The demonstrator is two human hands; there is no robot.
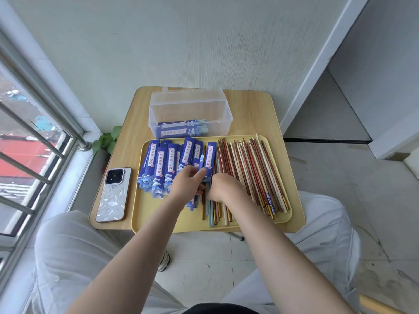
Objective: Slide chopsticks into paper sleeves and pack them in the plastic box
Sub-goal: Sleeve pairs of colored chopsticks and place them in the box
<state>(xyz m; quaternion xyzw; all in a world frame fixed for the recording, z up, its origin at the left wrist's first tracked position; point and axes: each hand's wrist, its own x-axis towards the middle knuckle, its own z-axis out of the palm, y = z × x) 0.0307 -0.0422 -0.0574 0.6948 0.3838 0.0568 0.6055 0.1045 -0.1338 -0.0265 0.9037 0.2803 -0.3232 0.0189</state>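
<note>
A yellow tray [163, 219] holds a heap of blue paper sleeves [159, 164] on its left and several loose chopsticks [254, 168] in red, cream and teal on its right. My left hand [187, 183] pinches the lower end of one blue sleeve [209, 156] in the tray's middle. Beside it, my right hand [223, 186] is closed on chopsticks [212, 211] whose ends stick out below it, lined up with that sleeve. Behind the tray stands the open clear plastic box [190, 109] with a few sleeved chopsticks [181, 130] lying inside.
The tray sits on a small wooden table [251, 109] against a white wall. A phone [113, 196] lies on the table left of the tray. A window with metal bars is at the left, a green plant [106, 140] by the table's left edge. My knees are under the table.
</note>
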